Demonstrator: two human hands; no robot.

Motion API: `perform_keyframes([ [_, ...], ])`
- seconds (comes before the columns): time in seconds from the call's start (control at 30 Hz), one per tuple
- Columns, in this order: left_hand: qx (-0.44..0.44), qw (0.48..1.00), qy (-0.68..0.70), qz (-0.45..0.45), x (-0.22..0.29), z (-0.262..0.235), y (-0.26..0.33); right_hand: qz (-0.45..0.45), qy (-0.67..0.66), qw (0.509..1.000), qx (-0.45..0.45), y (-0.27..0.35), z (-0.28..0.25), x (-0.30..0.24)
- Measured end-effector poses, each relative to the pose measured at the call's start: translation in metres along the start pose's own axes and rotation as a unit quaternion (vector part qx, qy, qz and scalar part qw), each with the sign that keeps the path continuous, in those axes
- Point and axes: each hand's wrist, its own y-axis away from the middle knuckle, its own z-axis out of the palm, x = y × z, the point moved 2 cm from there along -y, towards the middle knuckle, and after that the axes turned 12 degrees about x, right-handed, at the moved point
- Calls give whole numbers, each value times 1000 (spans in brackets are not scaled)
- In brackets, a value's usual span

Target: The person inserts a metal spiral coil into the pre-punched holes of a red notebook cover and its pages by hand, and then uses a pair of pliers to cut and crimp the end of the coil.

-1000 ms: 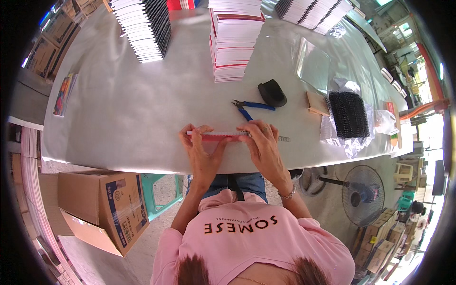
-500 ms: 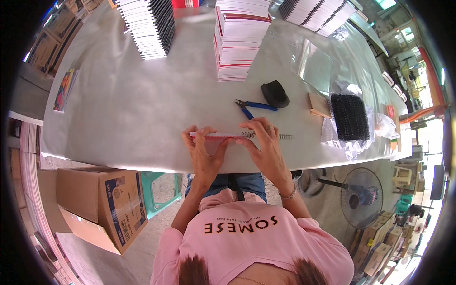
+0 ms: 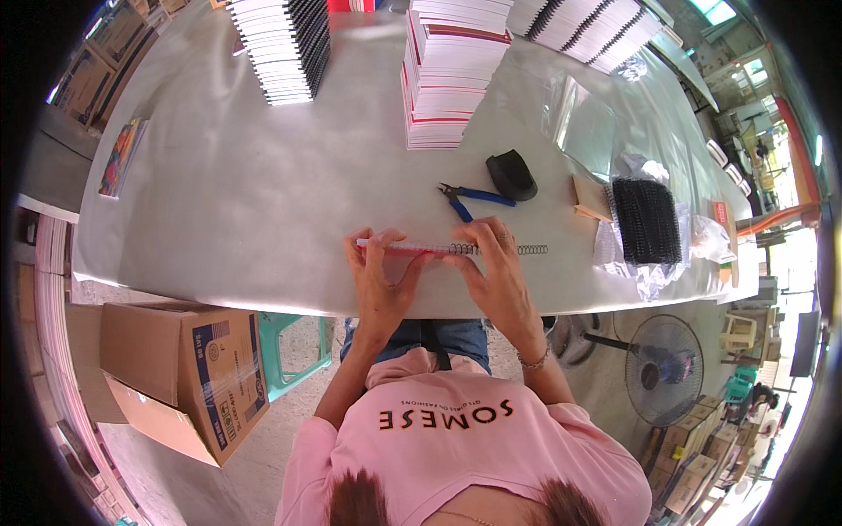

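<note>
Grey and smooth, the worktop (image 3: 219, 202) carries everything I see from here: one thin pink-edged booklet (image 3: 395, 249) lying flat near its front edge, one black wire spiral (image 3: 509, 250) running along the booklet's far edge and sticking out to the right, one pair of blue-handled pliers (image 3: 465, 197), one rounded black object (image 3: 512, 174) just beyond them, and one bundle of black spirals (image 3: 646, 219) on crinkled clear plastic. Further back I count three stacks of white-paged books: one with black spiral spines (image 3: 281, 44), one with red edges (image 3: 447, 70), and one fanned out (image 3: 588, 26). My left hand (image 3: 379, 276) presses flat on the booklet, fingers curled over its far edge. My right hand (image 3: 491, 267) has its fingertips pinched together on the spiral where it meets the booklet. One brown cardboard box (image 3: 175, 368) sits on the floor.
</note>
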Motion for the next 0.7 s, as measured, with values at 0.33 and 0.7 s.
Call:
perform_keyframes([
  [0.33,14,1000,11,16,-2,2,0,-16,-2,1000,11,1,2,6],
  [0.7,3,1000,21,6,-2,2,0,17,-46,999,-24,-3,1,-3],
])
